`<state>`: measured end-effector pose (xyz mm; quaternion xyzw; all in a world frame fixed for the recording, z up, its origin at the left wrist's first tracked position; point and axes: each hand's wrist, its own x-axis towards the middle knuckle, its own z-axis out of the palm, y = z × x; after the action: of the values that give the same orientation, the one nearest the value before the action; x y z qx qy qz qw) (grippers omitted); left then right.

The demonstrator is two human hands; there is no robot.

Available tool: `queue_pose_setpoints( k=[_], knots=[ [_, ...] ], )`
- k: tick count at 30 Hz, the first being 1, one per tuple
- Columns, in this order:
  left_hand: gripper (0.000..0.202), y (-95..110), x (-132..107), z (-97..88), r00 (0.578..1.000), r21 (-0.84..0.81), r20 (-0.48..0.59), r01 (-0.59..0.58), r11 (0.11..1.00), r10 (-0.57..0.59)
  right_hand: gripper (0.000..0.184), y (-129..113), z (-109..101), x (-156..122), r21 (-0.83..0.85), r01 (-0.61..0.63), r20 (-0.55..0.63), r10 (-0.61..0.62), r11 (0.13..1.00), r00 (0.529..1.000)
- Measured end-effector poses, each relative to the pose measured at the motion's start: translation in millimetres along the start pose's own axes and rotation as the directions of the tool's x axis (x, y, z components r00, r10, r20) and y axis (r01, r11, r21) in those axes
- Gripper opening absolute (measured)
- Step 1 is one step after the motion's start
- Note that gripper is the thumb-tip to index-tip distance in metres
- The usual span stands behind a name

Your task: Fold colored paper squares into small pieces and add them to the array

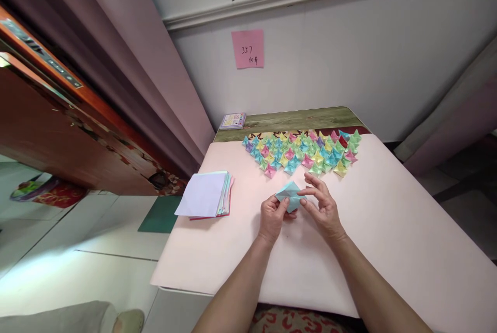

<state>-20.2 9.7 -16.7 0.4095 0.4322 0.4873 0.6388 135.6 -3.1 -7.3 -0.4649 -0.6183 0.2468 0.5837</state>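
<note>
"What shape is the blue paper (293, 194)?"
"A creased diamond, over the smooth pink desk (233, 255)."
"And the hands?"
"Left hand (273, 214) pinches it; right hand (323, 208), fingers arched, meets its right corner, grip unclear."

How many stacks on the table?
2: the lavender-topped paper stack on the table, left of the left hand holding the blue paper; the small printed stack near its far-left corner. The arms could hide more.
</note>
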Motion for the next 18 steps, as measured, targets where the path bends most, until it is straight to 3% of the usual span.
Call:
queue_pose_setpoints(
  k=[2,6,11,18],
  knots=[
    [0.041,-0.2,0.4,-0.4,1.0,-0.003,-0.007,-0.002,1.0,0.002,0.021,0.0,0.0,-0.2,-0.012,-0.012,0.004,0.012,1.0,1.0],
    [0.043,-1.0,0.8,-0.8,1.0,0.012,0.014,0.004,1.0,-0.004,0.045,-1.2,0.5,0.3,-0.064,-0.041,-0.01,0.04,0.997,0.999],
    [0.048,-1.1,1.4,-0.6,0.999,0.014,-0.022,0.036,0.999,-0.036,0.028,1.0,1.2,0.3,-0.055,0.002,0.016,-0.001,0.998,1.0],
    [0.052,1.5,1.1,0.2,0.997,-0.007,-0.052,0.054,0.999,-0.054,0.026,5.1,1.8,-2.8,-0.009,-0.001,0.026,0.001,1.0,1.0]
  ],
)
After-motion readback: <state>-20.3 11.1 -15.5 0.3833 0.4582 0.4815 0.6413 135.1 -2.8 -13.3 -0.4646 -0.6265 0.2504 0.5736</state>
